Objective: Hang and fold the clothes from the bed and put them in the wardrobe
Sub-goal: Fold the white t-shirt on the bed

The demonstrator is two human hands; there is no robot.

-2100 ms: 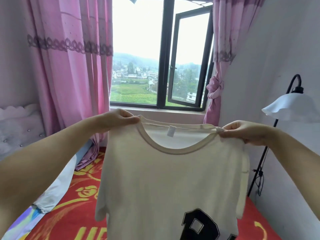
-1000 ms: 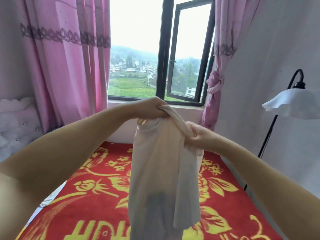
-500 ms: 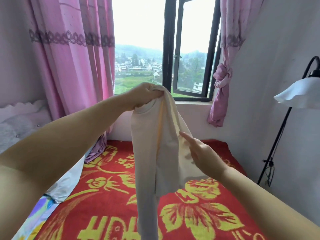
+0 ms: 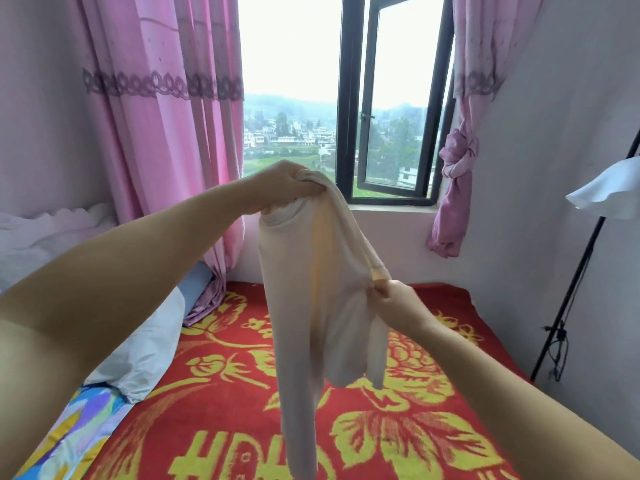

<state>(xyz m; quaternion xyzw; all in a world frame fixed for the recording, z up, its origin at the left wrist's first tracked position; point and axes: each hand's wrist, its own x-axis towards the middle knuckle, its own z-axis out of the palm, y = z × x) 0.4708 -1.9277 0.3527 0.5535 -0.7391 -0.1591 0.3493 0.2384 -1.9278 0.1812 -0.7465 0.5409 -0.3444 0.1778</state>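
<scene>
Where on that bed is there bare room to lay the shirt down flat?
The red blanket lies bare from the right wall across to the white pillow, under the hanging T-shirt. The left edge is crowded: pillow, blue bolster and curtain hem.

A cream T-shirt [image 4: 304,289] is seen against a red blanket [image 4: 221,403] patterned with yellow flowers (and yellow lettering). Pink curtains [image 4: 162,133] are trimmed with purple lace; the window frame [image 4: 346,98] is black.

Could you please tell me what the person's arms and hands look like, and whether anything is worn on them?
Both forearms are bare as far as the frame shows: no sleeves, gloves or watch. The left hand and right hand show no rings or markings.
</scene>
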